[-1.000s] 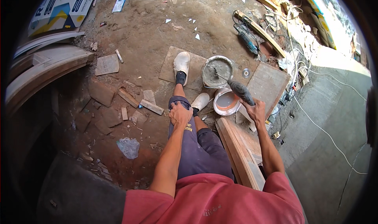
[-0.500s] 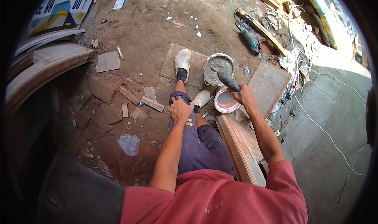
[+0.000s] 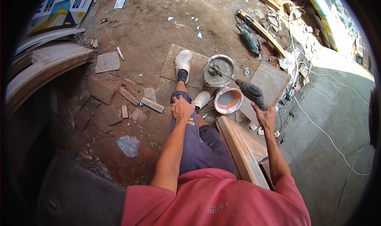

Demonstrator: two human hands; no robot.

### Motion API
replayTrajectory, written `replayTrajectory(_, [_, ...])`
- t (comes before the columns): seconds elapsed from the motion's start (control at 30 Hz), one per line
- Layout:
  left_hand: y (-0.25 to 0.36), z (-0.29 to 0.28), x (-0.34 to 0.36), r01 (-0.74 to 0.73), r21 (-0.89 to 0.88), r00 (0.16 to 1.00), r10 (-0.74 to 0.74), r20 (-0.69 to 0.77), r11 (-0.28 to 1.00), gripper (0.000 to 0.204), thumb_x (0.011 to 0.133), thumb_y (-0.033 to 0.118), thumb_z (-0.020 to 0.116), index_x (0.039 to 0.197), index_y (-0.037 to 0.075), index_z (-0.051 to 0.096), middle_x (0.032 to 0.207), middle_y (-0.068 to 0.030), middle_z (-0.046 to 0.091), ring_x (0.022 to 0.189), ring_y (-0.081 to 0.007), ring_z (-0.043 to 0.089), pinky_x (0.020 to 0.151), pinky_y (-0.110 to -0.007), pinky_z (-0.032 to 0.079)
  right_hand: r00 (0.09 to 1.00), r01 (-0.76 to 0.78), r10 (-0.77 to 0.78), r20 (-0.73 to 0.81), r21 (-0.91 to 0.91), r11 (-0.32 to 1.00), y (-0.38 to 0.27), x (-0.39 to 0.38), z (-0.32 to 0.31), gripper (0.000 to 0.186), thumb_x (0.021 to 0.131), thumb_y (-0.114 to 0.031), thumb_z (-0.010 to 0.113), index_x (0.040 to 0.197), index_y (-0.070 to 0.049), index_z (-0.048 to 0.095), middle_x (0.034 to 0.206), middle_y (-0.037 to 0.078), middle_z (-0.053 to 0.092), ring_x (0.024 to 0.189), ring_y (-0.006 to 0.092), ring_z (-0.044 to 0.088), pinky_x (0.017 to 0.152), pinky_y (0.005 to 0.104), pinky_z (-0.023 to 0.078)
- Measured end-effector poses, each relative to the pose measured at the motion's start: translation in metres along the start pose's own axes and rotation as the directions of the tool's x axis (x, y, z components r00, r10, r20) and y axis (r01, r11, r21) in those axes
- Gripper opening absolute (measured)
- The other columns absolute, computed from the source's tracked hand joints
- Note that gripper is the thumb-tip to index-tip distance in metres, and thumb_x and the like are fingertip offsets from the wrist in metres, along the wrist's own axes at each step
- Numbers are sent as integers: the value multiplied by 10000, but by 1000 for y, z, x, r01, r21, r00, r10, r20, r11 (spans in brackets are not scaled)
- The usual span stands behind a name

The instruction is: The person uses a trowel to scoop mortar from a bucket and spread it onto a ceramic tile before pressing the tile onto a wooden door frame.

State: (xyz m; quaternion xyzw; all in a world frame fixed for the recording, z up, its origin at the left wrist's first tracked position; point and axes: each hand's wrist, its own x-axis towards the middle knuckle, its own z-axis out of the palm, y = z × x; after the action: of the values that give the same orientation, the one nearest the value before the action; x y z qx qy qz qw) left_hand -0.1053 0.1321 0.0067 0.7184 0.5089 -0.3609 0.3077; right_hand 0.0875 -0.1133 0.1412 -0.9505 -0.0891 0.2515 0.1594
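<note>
In my right hand (image 3: 265,116) is the handle of a dark, dusty power drill (image 3: 251,91). Its long rod leads left to a mixing paddle (image 3: 215,70), coated in grey and sitting at the surface of the wet mortar (image 3: 217,80). That mortar fills a round white bucket (image 3: 206,78) beyond my feet. My left hand (image 3: 181,107) rests on my left knee, fingers bent over it, holding nothing. Just nearer than the mortar bucket stands a second white bucket (image 3: 218,109), orange inside.
Right of the buckets lies a flat board (image 3: 274,81). An angle grinder (image 3: 249,39) and a wooden plank (image 3: 264,33) lie farther off. White cable (image 3: 329,136) crosses the concrete at right. Stacked timber (image 3: 238,150) lies beside my right leg; broken tiles (image 3: 101,90) litter the left.
My right hand has moved right and nearer with the drill, whose body has swung away from above the mortar bucket. The rod and paddle now show. My left hand stays on the knee.
</note>
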Motion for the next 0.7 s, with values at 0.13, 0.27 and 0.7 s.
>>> replayTrajectory(0.13, [0, -3, 1, 9, 10, 1000, -9, 2, 1000, 694, 763, 406, 744, 1303, 11, 560, 1374, -231, 513, 1178, -387, 600, 1012, -476, 467, 996, 86, -87, 32, 37, 996, -14, 12, 16, 439, 827, -397, 783, 842, 36, 718, 593, 221, 607, 498, 329, 583, 553, 412, 469])
replayTrajectory(0.27, [3, 0, 2, -8, 23, 999, 8, -37, 1000, 688, 763, 410, 745, 1296, 13, 567, 1354, -226, 525, 1162, -386, 609, 1001, -478, 474, 989, 87, -95, 113, 78, 993, -15, 51, 79, 441, 821, -407, 778, 847, 30, 722, 669, 279, 625, 625, 436, 644, 598, 459, 495])
replayTrajectory(0.7, [0, -2, 1, -15, -15, 1000, 14, -14, 1000, 702, 763, 429, 702, 1323, 29, 567, 1322, -223, 548, 1174, -397, 594, 1005, -481, 471, 998, -66, 66, 5, 30, 997, 18, 34, 66, 480, 821, -414, 762, 851, 62, 710, 683, 283, 642, 697, 441, 679, 644, 456, 513])
